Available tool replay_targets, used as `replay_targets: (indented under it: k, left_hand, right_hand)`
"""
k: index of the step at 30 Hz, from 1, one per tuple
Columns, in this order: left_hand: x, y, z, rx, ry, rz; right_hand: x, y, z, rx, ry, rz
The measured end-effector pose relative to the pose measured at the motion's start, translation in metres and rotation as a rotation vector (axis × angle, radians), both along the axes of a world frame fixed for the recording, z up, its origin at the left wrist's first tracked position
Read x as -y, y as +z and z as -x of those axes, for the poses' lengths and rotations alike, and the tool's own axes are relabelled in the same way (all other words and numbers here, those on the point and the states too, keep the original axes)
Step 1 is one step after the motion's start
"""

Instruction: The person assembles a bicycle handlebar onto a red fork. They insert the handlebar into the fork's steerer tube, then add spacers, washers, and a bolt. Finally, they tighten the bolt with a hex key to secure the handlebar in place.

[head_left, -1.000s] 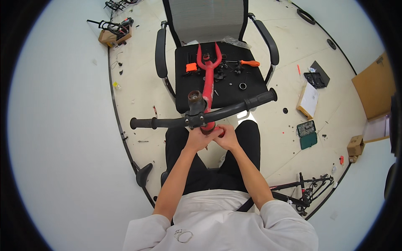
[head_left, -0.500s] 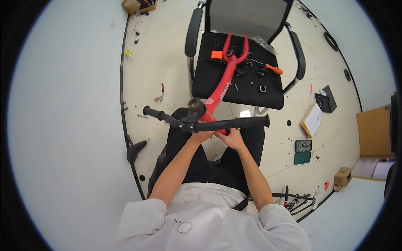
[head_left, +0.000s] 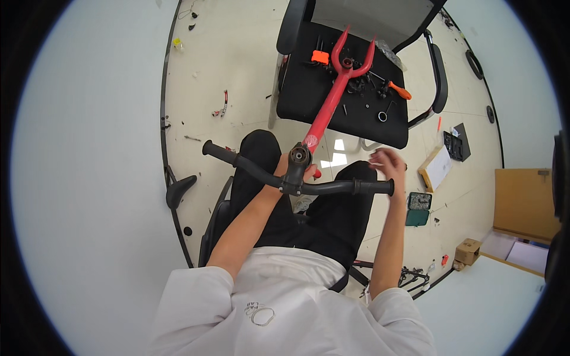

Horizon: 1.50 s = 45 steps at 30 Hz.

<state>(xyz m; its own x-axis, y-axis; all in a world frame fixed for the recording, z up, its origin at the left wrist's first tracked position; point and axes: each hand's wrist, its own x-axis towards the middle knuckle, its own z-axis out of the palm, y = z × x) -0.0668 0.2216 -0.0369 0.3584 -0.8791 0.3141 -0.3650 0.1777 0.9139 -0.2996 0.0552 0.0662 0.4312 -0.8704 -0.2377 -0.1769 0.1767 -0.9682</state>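
Note:
A red bike frame slopes from above my lap to the black office chair ahead, its forked end lying over the seat. At the near end, a black stem joins the wide black handlebar. My left hand is closed around the frame's front end beneath the stem, which partly hides it. Farther right, my right hand is raised just beyond the handlebar's right end. Its fingers are loosely bent and apart, with nothing visible in them.
The chair seat carries an orange-handled screwdriver, an orange tool holder, a metal ring and small parts. A bike saddle lies left. At right are an opened green case and a cardboard box.
My right hand has let go of the frame and moved right. The stem and handlebar have shifted and turned slightly. My left hand keeps its hold, and the whole view has shifted.

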Motion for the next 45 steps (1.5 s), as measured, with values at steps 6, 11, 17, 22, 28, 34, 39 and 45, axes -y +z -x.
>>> replay_targets:
  k: [6,11,17,22,28,34,39,45]
  left_hand:
    - [-0.002,0.01,0.007,-0.027,0.018,-0.053]
    - [-0.003,0.031,0.006,-0.229,-0.055,-0.173]
    - [0.003,0.0,0.009,-0.065,0.014,-0.067]
    - [0.006,0.014,0.014,-0.183,-0.032,-0.075]
    - [0.006,0.005,0.012,-0.105,-0.092,-0.031]
    - [0.006,-0.001,0.013,-0.133,-0.063,-0.034]
    - [0.008,0.006,0.018,-0.104,-0.008,0.0]
    - [0.005,-0.002,0.019,-0.096,0.118,-0.019]
  right_hand:
    - [-0.021,0.112,-0.008,-0.247,0.387,0.414]
    - [-0.082,0.135,-0.043,-0.605,0.668,0.648]
    - [-0.102,0.091,-0.057,-0.598,0.913,0.681]
    - [-0.111,0.084,-0.06,-0.701,0.929,0.88]
    - [-0.113,0.094,-0.065,-0.72,0.883,0.98]
    - [-0.11,0.1,-0.064,-0.706,0.837,1.058]
    - [-0.069,0.092,-0.056,-0.637,0.896,1.117]
    - [-0.084,0.099,-0.071,-0.623,0.96,1.021]
